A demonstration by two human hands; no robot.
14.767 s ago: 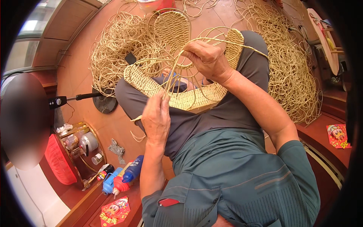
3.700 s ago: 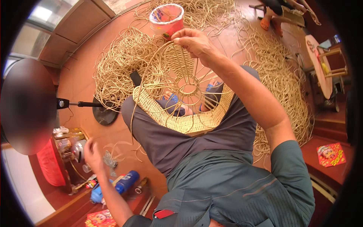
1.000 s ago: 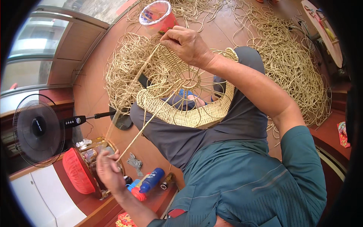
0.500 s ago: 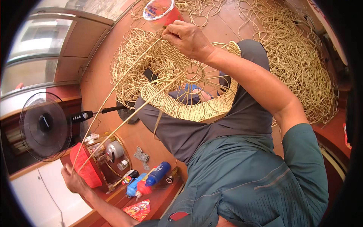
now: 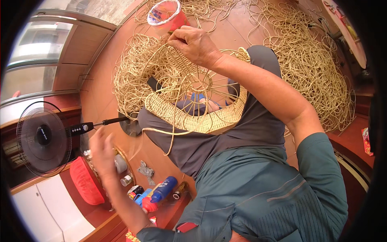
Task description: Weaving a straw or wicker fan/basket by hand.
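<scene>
— Two hands at work: right hand [image 5: 193, 43], upper centre, pinching the wire rim of one half-woven basket frame [image 5: 193, 109] on the lap. Weaving step, likely.

— Left hand [image 5: 101, 151], lower left, blurred; cannot tell if open. One loose strand [image 5: 171, 135] hanging; next probably needs fresh regrip. One fan [image 5: 42, 137], one red cup [image 5: 165, 14].

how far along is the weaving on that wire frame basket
Done: a dense band of tan cane covers the lower rim of the round wire frame on the lap. In hand: the right hand grips the frame's top; the blurred left hand is out wide. Left: the upper frame is bare wire, and loose cane heaps lie around.
</scene>
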